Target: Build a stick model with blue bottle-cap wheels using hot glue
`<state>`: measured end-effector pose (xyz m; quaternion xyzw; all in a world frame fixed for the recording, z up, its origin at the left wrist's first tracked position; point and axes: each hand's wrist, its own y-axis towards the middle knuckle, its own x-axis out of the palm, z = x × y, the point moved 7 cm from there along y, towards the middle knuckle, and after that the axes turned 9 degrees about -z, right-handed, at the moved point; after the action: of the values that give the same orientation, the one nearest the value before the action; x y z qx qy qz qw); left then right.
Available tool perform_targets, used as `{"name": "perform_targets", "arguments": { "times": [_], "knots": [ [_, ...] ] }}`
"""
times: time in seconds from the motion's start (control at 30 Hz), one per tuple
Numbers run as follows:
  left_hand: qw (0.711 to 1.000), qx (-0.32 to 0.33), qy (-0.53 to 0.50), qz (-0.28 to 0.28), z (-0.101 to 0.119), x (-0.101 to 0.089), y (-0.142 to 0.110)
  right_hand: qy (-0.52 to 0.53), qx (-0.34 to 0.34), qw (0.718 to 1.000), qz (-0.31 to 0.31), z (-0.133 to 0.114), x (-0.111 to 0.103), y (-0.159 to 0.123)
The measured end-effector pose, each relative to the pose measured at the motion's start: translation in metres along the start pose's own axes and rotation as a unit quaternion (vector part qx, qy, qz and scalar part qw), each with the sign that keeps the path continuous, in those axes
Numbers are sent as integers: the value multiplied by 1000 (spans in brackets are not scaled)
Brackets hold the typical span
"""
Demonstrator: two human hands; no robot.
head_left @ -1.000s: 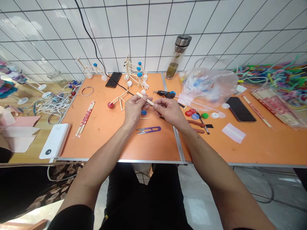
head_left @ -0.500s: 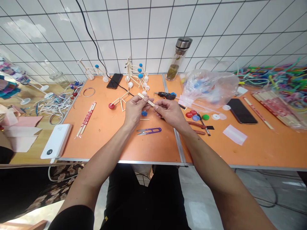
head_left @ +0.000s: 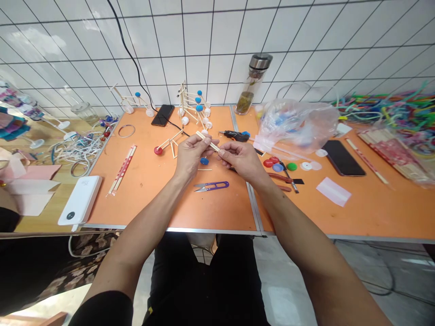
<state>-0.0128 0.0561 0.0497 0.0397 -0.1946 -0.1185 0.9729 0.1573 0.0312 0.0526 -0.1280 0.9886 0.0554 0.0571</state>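
Head view shows a thin wooden stick (head_left: 208, 142) held in the air, tilted, between both hands, above the orange table (head_left: 142, 203). The left hand (head_left: 192, 156) is closed on its upper part, with the thumb and fingers pinching it. The right hand (head_left: 242, 159) grasps its lower end with the fingertips, so no finger is released and both hands hold this same stick. Just under the fingers lie a blue bottle cap (head_left: 204, 160) and a short stick piece (head_left: 205, 169). Purple-handled thread snips (head_left: 211, 186) rest farther below the fingers, nearer to the person. Beyond the fingers is a black hot glue gun (head_left: 234, 135). Left of the fingers stands a small stick model with a red cap (head_left: 166, 146), and ahead of them rises a taller stick model with blue and white caps (head_left: 192, 104).
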Motion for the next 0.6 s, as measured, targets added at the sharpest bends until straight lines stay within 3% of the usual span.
{"name": "perform_targets", "arguments": {
  "times": [0.27,0.6],
  "knots": [
    [999,-28,-3,36,-8,0,-2,-18,4,1000,23,2,1,0],
    [997,-69,-28,32,-13,-2,1,-47,-1,999,16,4,-4,3]
  ]
}}
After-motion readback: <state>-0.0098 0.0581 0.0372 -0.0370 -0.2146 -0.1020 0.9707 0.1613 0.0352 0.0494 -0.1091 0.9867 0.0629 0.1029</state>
